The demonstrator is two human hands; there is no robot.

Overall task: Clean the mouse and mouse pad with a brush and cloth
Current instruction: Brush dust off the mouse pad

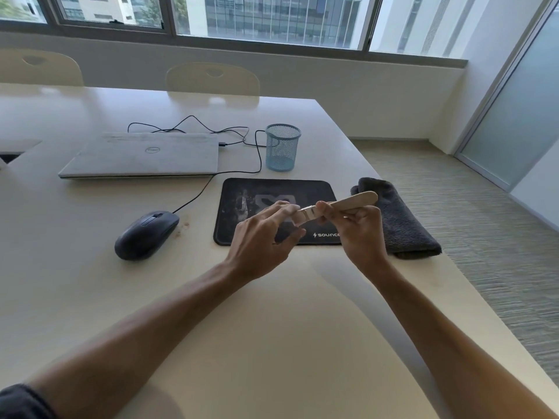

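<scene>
A wooden-handled brush hangs above the black mouse pad, its handle pointing up and right. My right hand grips the handle near the metal ferrule. The fingertips of my left hand touch the bristle end, which they partly hide. The pad carries whitish dust smears left of its logo. A black wired mouse lies on the table left of the pad. A folded dark grey cloth lies right of the pad at the table's edge.
A closed silver laptop sits behind the mouse, with the mouse cable looping past it. A blue mesh pen cup stands behind the pad. The table's right edge runs just beyond the cloth. Two chairs stand at the far side.
</scene>
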